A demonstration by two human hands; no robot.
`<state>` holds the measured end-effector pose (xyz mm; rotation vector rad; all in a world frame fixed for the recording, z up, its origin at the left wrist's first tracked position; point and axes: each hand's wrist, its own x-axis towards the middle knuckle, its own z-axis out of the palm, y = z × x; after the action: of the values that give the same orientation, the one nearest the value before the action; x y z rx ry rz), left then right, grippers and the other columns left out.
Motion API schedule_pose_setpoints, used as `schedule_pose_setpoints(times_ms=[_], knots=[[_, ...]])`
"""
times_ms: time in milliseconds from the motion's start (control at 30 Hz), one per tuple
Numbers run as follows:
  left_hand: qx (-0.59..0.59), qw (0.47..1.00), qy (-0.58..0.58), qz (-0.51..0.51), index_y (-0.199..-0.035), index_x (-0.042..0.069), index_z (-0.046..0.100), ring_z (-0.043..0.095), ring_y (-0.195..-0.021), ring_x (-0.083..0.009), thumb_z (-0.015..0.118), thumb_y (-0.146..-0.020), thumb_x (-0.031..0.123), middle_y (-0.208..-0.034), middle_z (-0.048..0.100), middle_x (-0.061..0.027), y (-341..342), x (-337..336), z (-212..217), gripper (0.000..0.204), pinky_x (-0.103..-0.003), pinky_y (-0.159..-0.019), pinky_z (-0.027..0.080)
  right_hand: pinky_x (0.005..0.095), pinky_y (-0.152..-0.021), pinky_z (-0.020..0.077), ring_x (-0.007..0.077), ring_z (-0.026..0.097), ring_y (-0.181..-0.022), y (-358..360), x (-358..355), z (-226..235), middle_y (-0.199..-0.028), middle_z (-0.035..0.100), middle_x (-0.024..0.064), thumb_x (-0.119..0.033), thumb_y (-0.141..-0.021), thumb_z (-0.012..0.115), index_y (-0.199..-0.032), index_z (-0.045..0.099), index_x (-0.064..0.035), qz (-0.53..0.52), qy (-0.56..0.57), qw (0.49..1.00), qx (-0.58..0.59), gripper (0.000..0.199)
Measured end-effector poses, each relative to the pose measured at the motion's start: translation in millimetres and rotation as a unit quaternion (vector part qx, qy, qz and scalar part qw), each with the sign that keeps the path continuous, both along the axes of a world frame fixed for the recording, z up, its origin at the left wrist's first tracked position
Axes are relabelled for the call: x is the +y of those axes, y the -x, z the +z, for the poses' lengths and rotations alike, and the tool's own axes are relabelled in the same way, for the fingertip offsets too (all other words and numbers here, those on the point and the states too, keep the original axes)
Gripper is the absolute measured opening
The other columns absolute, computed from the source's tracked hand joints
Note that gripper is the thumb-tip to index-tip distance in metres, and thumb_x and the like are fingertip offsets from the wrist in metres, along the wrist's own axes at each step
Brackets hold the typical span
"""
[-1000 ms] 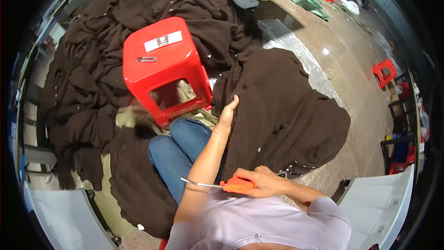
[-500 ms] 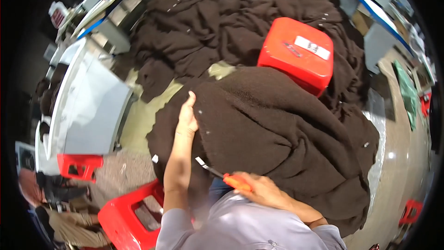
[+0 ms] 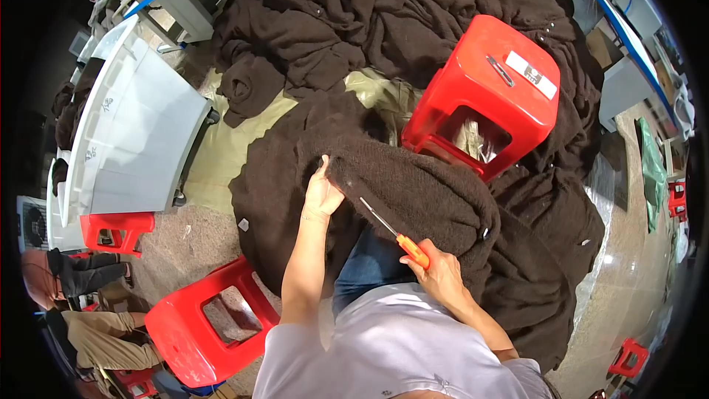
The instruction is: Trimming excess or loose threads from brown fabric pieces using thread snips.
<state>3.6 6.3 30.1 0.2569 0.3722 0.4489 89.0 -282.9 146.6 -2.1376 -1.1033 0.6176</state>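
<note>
Dark brown knit fabric (image 3: pixel 413 185) lies in folds over my lap. My left hand (image 3: pixel 323 191) grips its edge near the middle, thumb on top and the other fingers partly hidden beneath the cloth. In my right hand (image 3: pixel 442 273) is an orange-handled tool (image 3: pixel 411 250) with a long thin metal shaft. The shaft slants up and left, and its tip lies over the fabric edge, close to my left hand; I cannot tell whether it touches. Small white bits dot the fabric.
A red stool (image 3: pixel 480 74) beyond my lap bears a white label and small dark metal snips (image 3: pixel 501 71). Another red stool (image 3: pixel 210 325) stands at my left, below a white bin (image 3: pixel 140 125). A large brown fabric heap (image 3: pixel 347 22) spreads ahead. Someone in tan trousers (image 3: pixel 107 340) sits far left.
The fabric in my lap has been drawn together and its edge turned. My left hand has shifted slightly right, and my right hand has raised the tool up and right. The view has tilted.
</note>
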Motion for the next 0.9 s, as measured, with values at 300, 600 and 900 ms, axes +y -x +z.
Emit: schedule_pose_setpoints(times_ms=[300,600,900], knots=[[0.123,0.987,-0.092,0.040,-0.120,0.005,0.060,0.059,-0.113,-0.0238,0.062,-0.094,0.026,-0.122,0.062,-0.0071,0,-1,17,0.033,-0.042,-0.099,0.047,0.0448,-0.055,0.0487,0.0412,0.063,-0.064,-11,21,-2,-0.062,0.060,0.0187,-0.035,-0.087,0.070,-0.092,0.056,-0.0040,0.005,-0.012,1.000,0.022,0.034],[0.157,0.977,-0.130,0.060,-0.124,0.002,0.056,0.060,-0.111,-0.0258,0.064,-0.093,0.025,-0.121,0.062,-0.0101,12,16,9,0.039,-0.043,-0.099,0.047,0.0473,-0.058,0.0494,0.0424,0.064,-0.066,-20,25,0,-0.064,0.062,0.0193,-0.043,-0.088,0.067,-0.097,0.059,-0.0062,0.028,0.046,0.998,0.024,0.039],[0.230,0.963,-0.123,0.063,-0.125,0.000,0.054,0.057,-0.115,-0.0286,0.062,-0.095,0.026,-0.126,0.060,-0.0129,13,14,13,0.041,-0.046,-0.100,0.046,0.0470,-0.059,0.0496,0.0424,0.064,-0.067,-19,20,4,-0.065,0.061,0.0197,-0.042,-0.088,0.067,-0.095,0.058,-0.0055,0.039,0.069,0.996,0.033,0.038]])
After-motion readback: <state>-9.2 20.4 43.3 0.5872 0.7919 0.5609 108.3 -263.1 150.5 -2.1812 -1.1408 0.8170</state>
